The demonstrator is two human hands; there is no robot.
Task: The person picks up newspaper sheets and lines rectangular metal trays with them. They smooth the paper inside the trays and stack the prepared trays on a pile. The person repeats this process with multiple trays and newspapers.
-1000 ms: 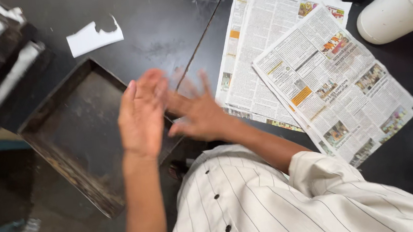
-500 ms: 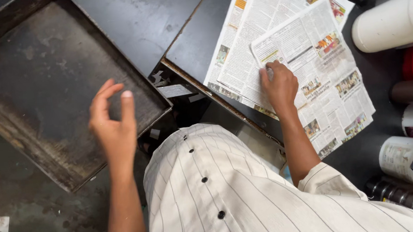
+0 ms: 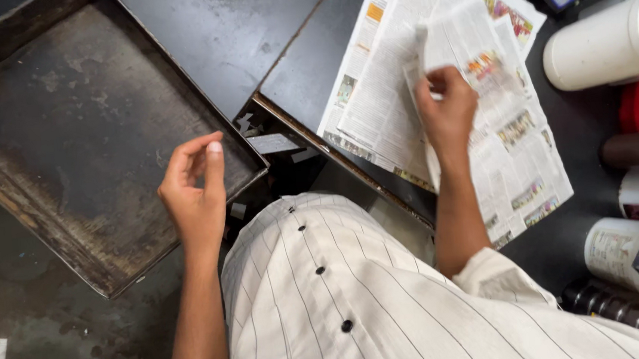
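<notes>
Gripping a newspaper sheet (image 3: 516, 143) lying lengthwise away on the tabletop (image 3: 304, 68), right hand (image 3: 447, 110) pinches its lifted edge; left hand (image 3: 194, 192) hovers loosely curled, empty.

A single view is supplied, from a camera worn on the person's head. It faces steeply downward, past the striped shirt (image 3: 388, 302) at the lower centre of the frame, onto the dark table (image 3: 249, 27). The range is close: both forearms fill much of the frame height. The left hand (image 3: 194, 192) sits left of centre, the right hand (image 3: 446, 111) at upper right. No second view overlaps.
</notes>
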